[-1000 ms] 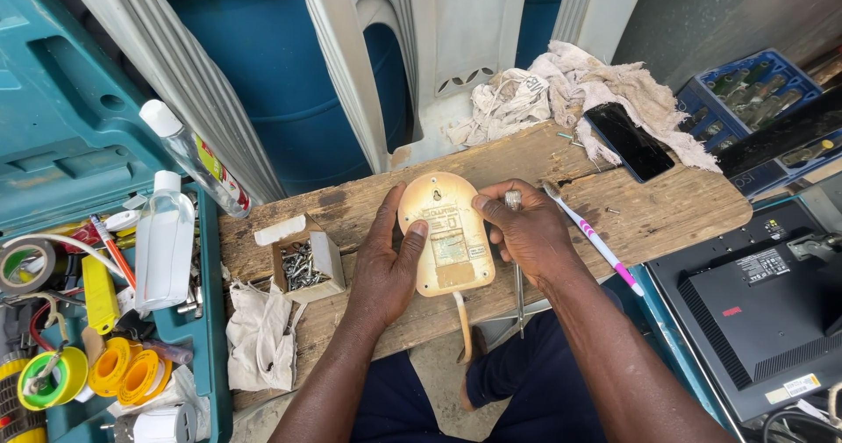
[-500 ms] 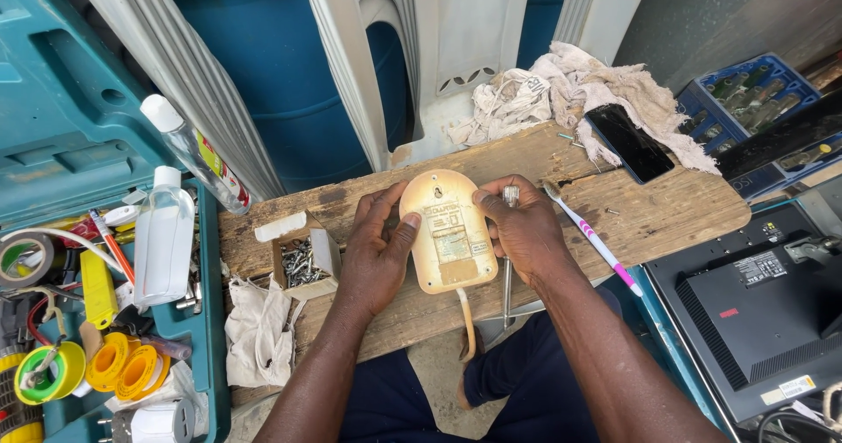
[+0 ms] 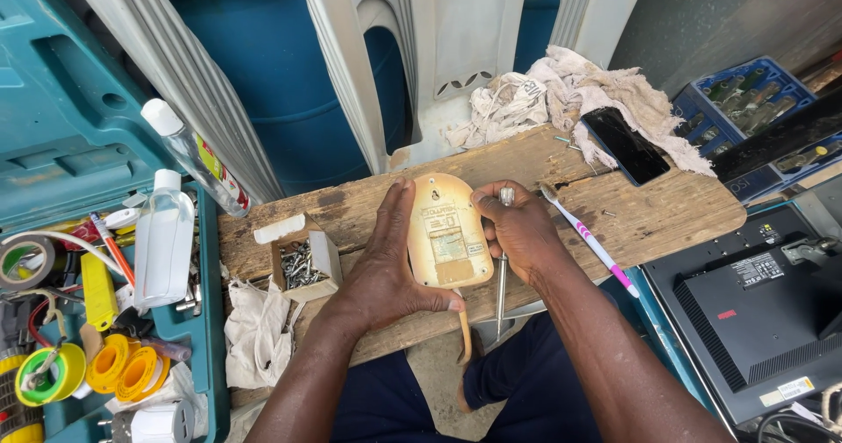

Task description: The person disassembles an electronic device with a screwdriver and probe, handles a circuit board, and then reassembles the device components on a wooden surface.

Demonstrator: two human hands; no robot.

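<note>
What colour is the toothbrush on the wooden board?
White with pink ends, in the head view: toothbrush.

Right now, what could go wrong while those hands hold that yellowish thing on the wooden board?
The small box of screws sits open beside the left hand; a nudge could spill it. The metal tool in the right hand points down over the board's near edge, so it might slip and fall onto the lap. The dark phone lies near the plank's far edge on rags and may slide off.
</note>
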